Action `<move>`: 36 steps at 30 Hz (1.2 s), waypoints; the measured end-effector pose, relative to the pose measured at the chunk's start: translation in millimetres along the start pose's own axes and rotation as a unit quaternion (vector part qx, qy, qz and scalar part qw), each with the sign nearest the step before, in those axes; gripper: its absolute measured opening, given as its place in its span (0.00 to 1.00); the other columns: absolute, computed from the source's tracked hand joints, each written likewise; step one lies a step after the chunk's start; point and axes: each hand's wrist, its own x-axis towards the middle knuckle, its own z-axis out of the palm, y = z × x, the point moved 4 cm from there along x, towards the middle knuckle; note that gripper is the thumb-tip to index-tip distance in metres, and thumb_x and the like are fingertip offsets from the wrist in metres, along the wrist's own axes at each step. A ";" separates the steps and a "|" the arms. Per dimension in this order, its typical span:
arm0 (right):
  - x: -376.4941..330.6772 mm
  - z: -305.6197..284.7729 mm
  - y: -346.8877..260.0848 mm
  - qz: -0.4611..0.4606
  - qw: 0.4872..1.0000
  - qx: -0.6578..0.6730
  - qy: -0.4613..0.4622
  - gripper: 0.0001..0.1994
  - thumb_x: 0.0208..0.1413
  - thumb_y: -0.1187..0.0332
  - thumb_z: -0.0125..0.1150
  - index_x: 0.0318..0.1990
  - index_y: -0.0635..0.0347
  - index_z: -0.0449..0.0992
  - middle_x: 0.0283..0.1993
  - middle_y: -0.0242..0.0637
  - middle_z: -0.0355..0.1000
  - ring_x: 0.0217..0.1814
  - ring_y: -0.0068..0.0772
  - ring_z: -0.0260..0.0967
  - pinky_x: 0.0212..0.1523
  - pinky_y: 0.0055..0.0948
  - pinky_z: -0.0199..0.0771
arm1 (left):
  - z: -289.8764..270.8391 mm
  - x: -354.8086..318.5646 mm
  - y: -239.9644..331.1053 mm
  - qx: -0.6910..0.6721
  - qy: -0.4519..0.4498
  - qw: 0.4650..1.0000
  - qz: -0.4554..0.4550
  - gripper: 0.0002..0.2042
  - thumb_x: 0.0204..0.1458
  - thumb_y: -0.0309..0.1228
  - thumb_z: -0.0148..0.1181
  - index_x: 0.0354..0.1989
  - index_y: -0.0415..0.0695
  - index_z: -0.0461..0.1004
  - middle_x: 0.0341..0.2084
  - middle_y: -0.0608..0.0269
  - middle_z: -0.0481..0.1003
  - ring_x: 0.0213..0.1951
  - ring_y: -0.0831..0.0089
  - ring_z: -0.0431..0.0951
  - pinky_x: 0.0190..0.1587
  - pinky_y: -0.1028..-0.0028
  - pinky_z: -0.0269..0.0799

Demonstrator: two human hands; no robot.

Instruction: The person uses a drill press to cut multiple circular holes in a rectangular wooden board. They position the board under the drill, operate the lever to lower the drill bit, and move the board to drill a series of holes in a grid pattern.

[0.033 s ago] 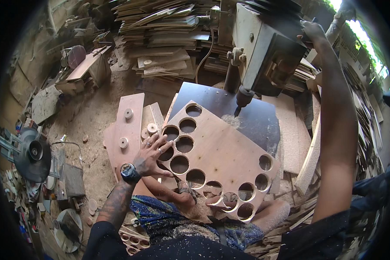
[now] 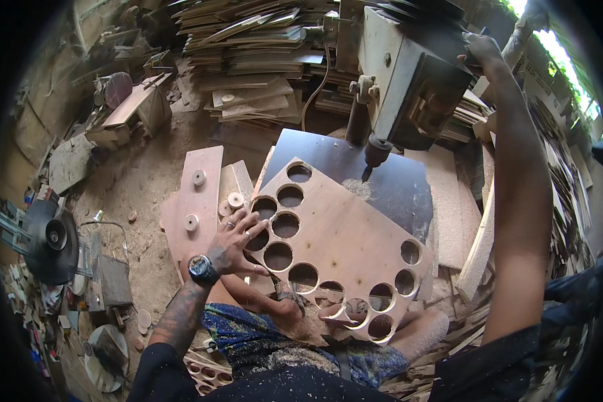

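Note:
A plywood board (image 2: 348, 234) with several round holes along its edges rests partly on the dark drill press table (image 2: 409, 191) and over my lap. My left hand (image 2: 233, 242) lies on its left edge beside the holes, fingers spread. Up at the right, my right hand (image 2: 481, 49) is closed round a dark handle at the side of the drill press (image 2: 398, 74). The chuck and bit (image 2: 376, 155) stand above the table, just past the board's far edge, over a patch of sawdust. The bit is apart from the board.
Left of the board, small wooden discs (image 2: 199, 177) sit on a plywood piece (image 2: 201, 194). A fan (image 2: 52, 234) stands at the far left. Stacked plywood sheets (image 2: 261, 60) rise behind; more offcuts (image 2: 445, 201) lie right of the table. A holed offcut (image 2: 208, 372) is below my left arm.

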 end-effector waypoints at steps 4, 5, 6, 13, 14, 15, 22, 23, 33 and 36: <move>-3.1 1.9 -3.6 -0.013 1.000 -0.006 -0.001 0.20 0.65 0.55 0.58 0.44 0.68 0.77 0.37 0.43 0.76 0.27 0.34 0.80 0.24 0.35 0.80 | 14.6 -2.0 32.6 -0.037 0.044 0.998 -0.032 0.62 0.28 0.72 0.74 0.70 0.41 0.64 0.64 0.48 0.67 0.68 0.43 0.61 0.71 0.51 0.58; -2.9 2.9 -4.3 -0.017 1.000 -0.016 0.005 0.20 0.65 0.55 0.58 0.45 0.68 0.77 0.38 0.42 0.76 0.28 0.34 0.80 0.24 0.35 0.81 | 16.8 -2.6 46.4 -0.054 0.078 0.995 -0.002 0.61 0.29 0.70 0.74 0.70 0.38 0.63 0.65 0.46 0.66 0.69 0.44 0.61 0.72 0.54 0.58; -2.7 3.4 -4.3 -0.019 1.000 -0.014 0.004 0.19 0.65 0.55 0.58 0.45 0.68 0.77 0.38 0.42 0.76 0.28 0.34 0.80 0.25 0.35 0.81 | 19.9 -2.6 55.0 -0.085 0.082 0.993 0.016 0.55 0.36 0.65 0.74 0.69 0.39 0.65 0.67 0.46 0.65 0.69 0.46 0.61 0.72 0.56 0.58; -0.8 3.3 -4.4 0.009 1.000 -0.001 0.022 0.16 0.68 0.59 0.57 0.43 0.68 0.76 0.35 0.40 0.75 0.28 0.35 0.79 0.29 0.34 0.85 | 52.7 13.1 113.0 -0.219 0.131 0.967 0.021 0.15 0.52 0.41 0.73 0.44 0.47 0.84 0.67 0.47 0.67 0.71 0.44 0.61 0.69 0.56 0.66; -0.4 3.4 -3.8 0.009 1.000 0.005 0.019 0.16 0.69 0.59 0.57 0.43 0.69 0.77 0.35 0.40 0.75 0.28 0.35 0.79 0.29 0.34 0.85 | 55.5 14.8 119.4 -0.231 0.136 0.963 0.030 0.14 0.52 0.41 0.72 0.42 0.46 0.84 0.67 0.47 0.67 0.71 0.45 0.61 0.70 0.55 0.65; -0.2 4.2 -3.4 0.005 1.000 0.014 0.014 0.16 0.69 0.60 0.56 0.43 0.69 0.77 0.35 0.41 0.75 0.28 0.35 0.79 0.29 0.34 0.85 | 59.1 16.4 125.6 -0.241 0.137 0.960 0.029 0.13 0.53 0.41 0.72 0.41 0.46 0.85 0.67 0.47 0.67 0.71 0.44 0.61 0.70 0.54 0.64; 8.0 6.8 0.7 0.004 0.999 0.045 0.006 0.17 0.69 0.58 0.56 0.43 0.68 0.78 0.35 0.40 0.77 0.29 0.34 0.78 0.31 0.34 0.83 | 69.4 19.6 143.8 -0.253 0.164 0.953 0.029 0.11 0.55 0.40 0.69 0.40 0.46 0.84 0.67 0.44 0.67 0.71 0.44 0.61 0.71 0.47 0.60; 8.5 6.3 1.5 0.003 0.999 0.032 0.008 0.17 0.69 0.58 0.56 0.43 0.67 0.79 0.35 0.40 0.77 0.29 0.34 0.78 0.31 0.34 0.82 | 70.3 19.9 144.5 -0.254 0.159 0.953 0.027 0.12 0.55 0.40 0.69 0.40 0.46 0.84 0.67 0.44 0.67 0.71 0.44 0.61 0.71 0.47 0.60; -44.9 -13.8 2.3 -0.064 0.993 0.022 0.092 0.18 0.66 0.52 0.58 0.47 0.56 0.83 0.31 0.34 0.77 0.29 0.26 0.78 0.30 0.26 0.78 | 69.0 23.0 148.9 -0.223 0.154 0.962 0.023 0.13 0.56 0.43 0.68 0.37 0.46 0.82 0.67 0.44 0.67 0.71 0.45 0.62 0.71 0.46 0.60; -106.0 -20.9 10.5 -0.117 0.981 0.072 0.139 0.18 0.67 0.53 0.56 0.46 0.58 0.84 0.27 0.34 0.77 0.29 0.27 0.80 0.28 0.23 0.78 | 69.4 25.4 149.6 -0.218 0.154 0.964 0.019 0.13 0.56 0.43 0.68 0.36 0.45 0.80 0.66 0.44 0.69 0.71 0.45 0.63 0.70 0.46 0.60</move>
